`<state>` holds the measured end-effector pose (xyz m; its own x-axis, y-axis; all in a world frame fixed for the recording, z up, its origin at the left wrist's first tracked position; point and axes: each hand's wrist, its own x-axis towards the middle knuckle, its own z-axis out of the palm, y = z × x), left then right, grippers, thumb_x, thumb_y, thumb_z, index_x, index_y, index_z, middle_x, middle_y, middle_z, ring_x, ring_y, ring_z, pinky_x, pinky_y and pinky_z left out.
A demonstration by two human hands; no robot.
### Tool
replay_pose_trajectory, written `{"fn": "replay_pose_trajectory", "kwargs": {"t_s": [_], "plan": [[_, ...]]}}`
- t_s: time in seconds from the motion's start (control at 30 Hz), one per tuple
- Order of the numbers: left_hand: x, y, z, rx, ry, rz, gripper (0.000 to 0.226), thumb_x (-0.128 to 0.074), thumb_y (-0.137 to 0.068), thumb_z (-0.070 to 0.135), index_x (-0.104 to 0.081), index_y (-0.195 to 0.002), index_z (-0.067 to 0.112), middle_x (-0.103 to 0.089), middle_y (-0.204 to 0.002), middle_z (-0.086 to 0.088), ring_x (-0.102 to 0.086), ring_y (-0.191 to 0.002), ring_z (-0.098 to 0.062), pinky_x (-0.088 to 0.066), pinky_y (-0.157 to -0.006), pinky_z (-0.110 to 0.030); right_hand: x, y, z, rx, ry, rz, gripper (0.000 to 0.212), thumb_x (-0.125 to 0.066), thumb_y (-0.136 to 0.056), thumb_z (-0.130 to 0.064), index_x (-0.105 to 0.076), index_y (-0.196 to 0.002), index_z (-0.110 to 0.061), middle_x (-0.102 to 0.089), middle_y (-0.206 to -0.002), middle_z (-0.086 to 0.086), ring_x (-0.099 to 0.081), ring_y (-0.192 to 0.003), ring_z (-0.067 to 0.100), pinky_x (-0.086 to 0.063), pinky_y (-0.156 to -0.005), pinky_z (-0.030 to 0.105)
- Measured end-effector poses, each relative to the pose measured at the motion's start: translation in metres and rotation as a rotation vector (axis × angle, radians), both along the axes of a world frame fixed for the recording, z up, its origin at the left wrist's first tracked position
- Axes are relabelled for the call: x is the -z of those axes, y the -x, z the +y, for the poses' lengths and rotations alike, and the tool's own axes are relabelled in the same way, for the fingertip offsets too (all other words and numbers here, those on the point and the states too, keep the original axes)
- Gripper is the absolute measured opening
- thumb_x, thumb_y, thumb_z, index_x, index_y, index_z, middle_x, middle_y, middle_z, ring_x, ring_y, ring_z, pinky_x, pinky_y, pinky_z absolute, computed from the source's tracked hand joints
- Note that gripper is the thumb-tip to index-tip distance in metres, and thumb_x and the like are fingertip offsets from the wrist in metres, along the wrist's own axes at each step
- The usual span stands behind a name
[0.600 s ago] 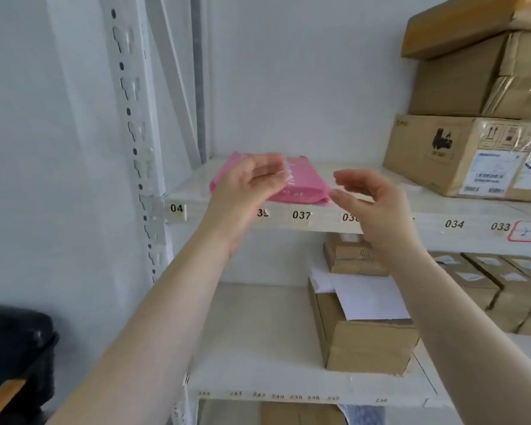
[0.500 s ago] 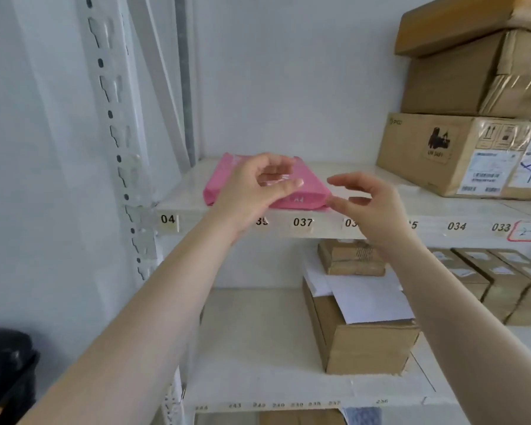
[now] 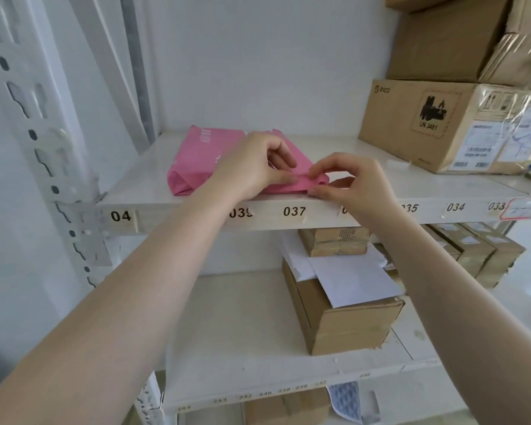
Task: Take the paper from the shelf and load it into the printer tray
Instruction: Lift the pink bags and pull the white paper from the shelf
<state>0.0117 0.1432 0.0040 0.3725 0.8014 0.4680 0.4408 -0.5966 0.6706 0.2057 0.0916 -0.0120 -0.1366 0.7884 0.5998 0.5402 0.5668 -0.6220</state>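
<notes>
A pink-wrapped pack of paper (image 3: 196, 161) lies flat on the white upper shelf (image 3: 135, 185), near its front edge above the number labels. My left hand (image 3: 252, 167) rests on the pack's top with thumb and fingers pinching the wrapper at its near right corner. My right hand (image 3: 353, 185) pinches the same corner from the right, fingertips on the wrapper's folded end. The right half of the pack is hidden under my hands. No printer is in view.
Stacked cardboard boxes (image 3: 454, 124) fill the upper shelf's right side. On the lower shelf (image 3: 236, 332) stands a brown box (image 3: 350, 326) with loose white sheets (image 3: 353, 280) on top, and smaller boxes (image 3: 478, 256) to its right. A perforated white upright (image 3: 43, 154) rises at the left.
Both hands have moved forward and down onto the pink pack. The right hand, which hovered open beside it, now pinches its near corner. The view has come closer to the shelf.
</notes>
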Motion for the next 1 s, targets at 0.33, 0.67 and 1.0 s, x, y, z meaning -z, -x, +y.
{"fn": "replay_pose_trajectory", "kwargs": {"t_s": [0.33,0.67,1.0], "plan": [[0.002,0.004,-0.008,0.079,-0.025,-0.037,0.027,-0.082,-0.065,0.04,-0.067,-0.082,0.026,-0.067,-0.077,0.019,-0.052,-0.059,0.002,-0.044,-0.062,-0.015,0.002,0.001,0.012,0.024,-0.013,0.16,0.016,-0.077,-0.075,-0.025,-0.071,-0.076,-0.01,-0.074,-0.078,0.006,-0.064,-0.064,0.033,-0.052,-0.06,0.044],[-0.002,0.007,-0.011,-0.023,-0.112,-0.033,0.026,-0.084,-0.062,0.04,-0.063,-0.063,0.026,-0.06,-0.057,0.019,-0.048,-0.051,0.002,-0.038,-0.05,-0.013,-0.008,0.007,0.016,-0.087,0.028,0.186,0.017,-0.078,-0.074,-0.016,-0.068,-0.081,-0.005,-0.07,-0.073,0.005,-0.063,-0.066,0.013,-0.05,-0.064,0.025],[-0.011,0.03,-0.016,-0.015,-0.036,0.032,0.024,-0.087,-0.063,0.021,-0.067,-0.076,0.021,-0.063,-0.07,0.013,-0.054,-0.06,0.006,-0.043,-0.058,-0.009,-0.014,0.013,0.029,-0.12,0.155,0.191,0.011,-0.076,-0.077,-0.016,-0.07,-0.07,-0.01,-0.06,-0.048,-0.01,-0.051,-0.048,0.008,-0.041,-0.055,0.026]]}}
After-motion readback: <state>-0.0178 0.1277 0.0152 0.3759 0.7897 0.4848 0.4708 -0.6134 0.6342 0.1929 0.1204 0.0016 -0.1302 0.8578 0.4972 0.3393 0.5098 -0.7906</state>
